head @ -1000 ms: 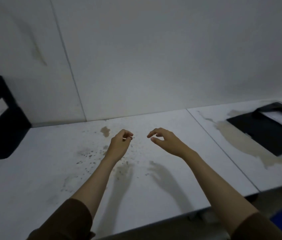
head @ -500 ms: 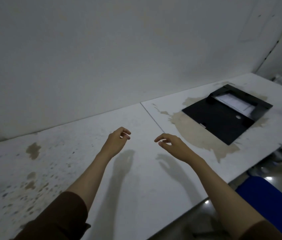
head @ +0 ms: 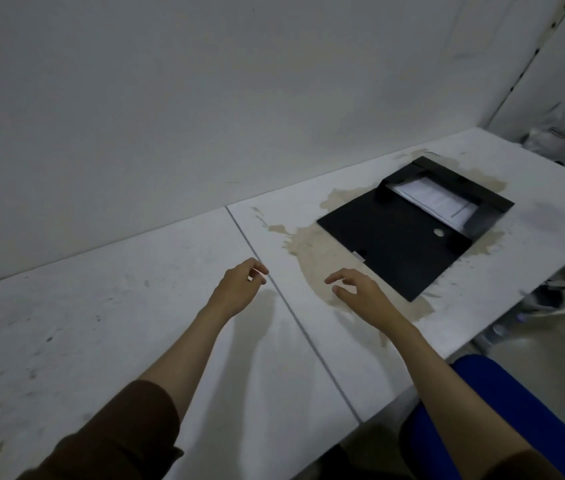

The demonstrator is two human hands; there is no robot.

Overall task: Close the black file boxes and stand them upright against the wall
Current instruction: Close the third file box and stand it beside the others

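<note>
A black file box [head: 399, 237] lies flat and open on the white table [head: 135, 306], to the right, with white papers [head: 437, 200] showing in its far half. My right hand [head: 360, 294] hovers just left of the box's near corner, fingers apart, holding nothing. My left hand [head: 239, 289] hangs over the seam between the two tabletops, fingers loosely curled, empty. No other file box is in view.
The grey wall [head: 205, 116] runs along the table's far edge. A brown stain [head: 312, 258] spreads under and beside the box. A blue chair [head: 503, 420] stands below the front edge at the right. Clutter lies on the floor at far right.
The view has swung right: the upright black box at the left left the frame, and the open box came closer to centre. Both hands moved right toward it.
</note>
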